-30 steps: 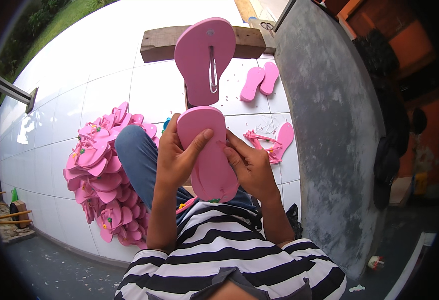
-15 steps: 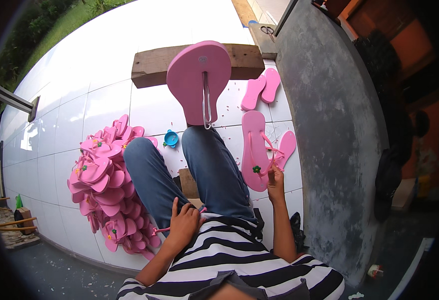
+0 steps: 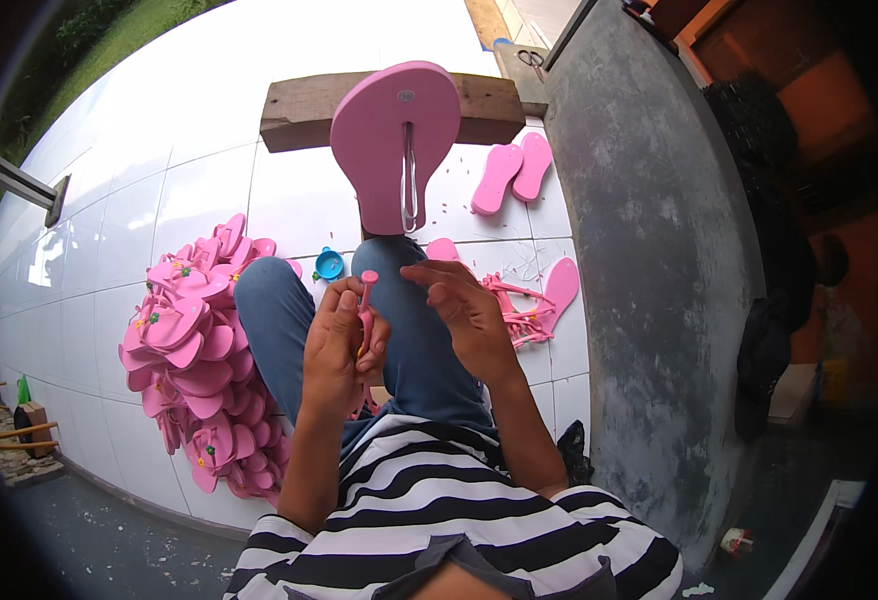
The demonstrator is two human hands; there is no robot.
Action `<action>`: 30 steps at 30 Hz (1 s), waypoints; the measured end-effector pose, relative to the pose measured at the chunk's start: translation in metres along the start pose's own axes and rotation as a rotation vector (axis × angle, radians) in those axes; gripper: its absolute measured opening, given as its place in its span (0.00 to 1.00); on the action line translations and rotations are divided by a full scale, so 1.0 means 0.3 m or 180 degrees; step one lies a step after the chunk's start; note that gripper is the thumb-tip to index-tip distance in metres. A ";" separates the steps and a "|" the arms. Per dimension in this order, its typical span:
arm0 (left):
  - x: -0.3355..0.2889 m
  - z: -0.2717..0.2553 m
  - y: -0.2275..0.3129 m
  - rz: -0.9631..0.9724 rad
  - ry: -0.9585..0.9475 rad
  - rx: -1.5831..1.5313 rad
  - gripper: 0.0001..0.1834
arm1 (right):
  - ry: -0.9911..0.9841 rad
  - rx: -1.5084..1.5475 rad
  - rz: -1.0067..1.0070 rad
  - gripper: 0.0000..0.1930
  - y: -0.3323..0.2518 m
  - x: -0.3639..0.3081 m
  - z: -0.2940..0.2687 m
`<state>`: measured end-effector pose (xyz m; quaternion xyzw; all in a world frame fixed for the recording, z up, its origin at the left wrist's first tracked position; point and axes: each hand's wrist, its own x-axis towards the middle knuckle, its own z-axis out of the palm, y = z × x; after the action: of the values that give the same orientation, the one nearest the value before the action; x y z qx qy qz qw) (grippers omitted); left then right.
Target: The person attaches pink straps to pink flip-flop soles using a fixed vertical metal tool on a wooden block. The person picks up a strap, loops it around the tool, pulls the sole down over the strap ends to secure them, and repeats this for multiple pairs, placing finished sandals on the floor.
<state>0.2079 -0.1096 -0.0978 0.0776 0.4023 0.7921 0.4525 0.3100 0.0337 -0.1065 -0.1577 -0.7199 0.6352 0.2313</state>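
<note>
The left hand (image 3: 344,345) is up over the lap, fingers curled tight around a pink sandal strap (image 3: 366,305), whose knobbed end pokes up above the knuckles. The right hand (image 3: 464,310) sits just beside it, fingers spread and bent, empty, its fingertips near the strap's tip but apart from it. Both hands hover above the person's blue-jeaned legs (image 3: 409,340), with the black-and-white striped shirt (image 3: 449,520) below.

Straight ahead, 1 pink sandal sole (image 3: 394,140) stands propped against a wooden block (image 3: 309,105), a metal hook tool (image 3: 409,185) hanging down its middle. To the left, a heap of finished pink sandals (image 3: 194,350) lies on the white tiled floor (image 3: 169,150). A small blue cup (image 3: 329,265) sits between that heap and the legs. On the right, a bundle of loose pink straps (image 3: 524,315) rests beside another sole (image 3: 559,285), and 2 more soles (image 3: 514,175) lie near the grey concrete wall (image 3: 649,250).
</note>
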 end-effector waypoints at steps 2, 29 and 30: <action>0.009 0.046 0.004 -0.0221 -0.0224 0.0033 0.14 | -0.0252 0.0368 -0.0015 0.17 -0.039 0.024 0.023; 0.426 0.245 0.428 0.2915 -0.0680 0.4599 0.12 | 0.1142 -0.1999 -0.1672 0.08 -0.234 0.159 0.026; 0.427 0.220 0.424 0.3094 -0.0648 0.4593 0.11 | 0.1125 -0.2393 -0.1820 0.11 -0.255 0.176 0.021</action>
<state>0.0827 -0.0062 0.0053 0.5782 0.6853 0.4386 -0.0610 0.2673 0.0449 -0.0245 -0.1318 -0.8631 0.2068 0.4415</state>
